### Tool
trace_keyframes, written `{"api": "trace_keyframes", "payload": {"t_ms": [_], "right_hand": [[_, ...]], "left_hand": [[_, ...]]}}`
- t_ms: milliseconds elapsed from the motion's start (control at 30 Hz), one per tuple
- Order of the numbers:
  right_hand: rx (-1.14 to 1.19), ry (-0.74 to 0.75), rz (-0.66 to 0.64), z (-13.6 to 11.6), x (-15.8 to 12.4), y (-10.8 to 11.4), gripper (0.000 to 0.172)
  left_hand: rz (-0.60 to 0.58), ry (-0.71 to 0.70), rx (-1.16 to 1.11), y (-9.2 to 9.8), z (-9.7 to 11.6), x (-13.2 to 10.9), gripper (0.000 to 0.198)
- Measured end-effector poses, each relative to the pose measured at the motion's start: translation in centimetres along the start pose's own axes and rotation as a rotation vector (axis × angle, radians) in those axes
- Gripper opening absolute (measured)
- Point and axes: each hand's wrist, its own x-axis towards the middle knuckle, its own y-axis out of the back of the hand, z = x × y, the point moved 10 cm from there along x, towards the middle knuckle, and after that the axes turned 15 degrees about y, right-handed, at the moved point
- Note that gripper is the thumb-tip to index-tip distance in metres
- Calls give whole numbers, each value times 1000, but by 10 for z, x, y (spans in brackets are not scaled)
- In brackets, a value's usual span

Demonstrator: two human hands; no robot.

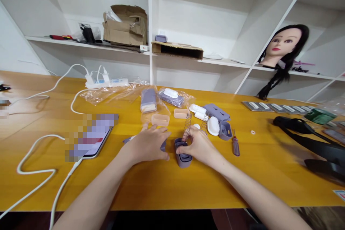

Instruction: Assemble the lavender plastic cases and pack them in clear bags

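Observation:
My right hand (pixel 201 145) is closed around the lower part of a coil spring (pixel 188 121), which tilts up out of a small purple-grey oval box (pixel 184 161). The thumb lies over the box's open top. My left hand (pixel 148 143) is open, palm down with fingers spread, to the left of that box. Beneath it a purple-grey part (pixel 163 146) is mostly covered. Just beyond the hands lie two peach-coloured trays (pixel 160 120), a second spring (pixel 204 124), a white bristle brush piece (pixel 197 109), a white oval piece (pixel 213 125) and another purple-grey box (pixel 225 130).
A screwdriver (pixel 236 145) lies to the right, near a small ring (pixel 252 132). On the left a phone (pixel 94 138) is plugged into a white cable (pixel 66 181). Bagged purple brushes (pixel 148 100) and a power strip (pixel 107 83) sit behind. Black headgear (pixel 304 140) occupies the right side.

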Motion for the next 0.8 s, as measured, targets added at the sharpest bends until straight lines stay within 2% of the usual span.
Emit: {"api": "trace_keyframes", "payload": {"t_ms": [200, 367, 600, 800], "right_hand": [[-5, -26, -26, 1, 0, 1, 33], [129, 3, -29, 0, -1, 7, 23], [221, 21, -114, 1, -4, 2, 11], [225, 46, -88, -11, -4, 15, 14]], "left_hand": [[-15, 6, -6, 0, 0, 0, 52], [-19, 11, 0, 0, -1, -1, 54], [-36, 15, -1, -2, -1, 0, 57], [-35, 6, -11, -2, -1, 1, 58]]}}
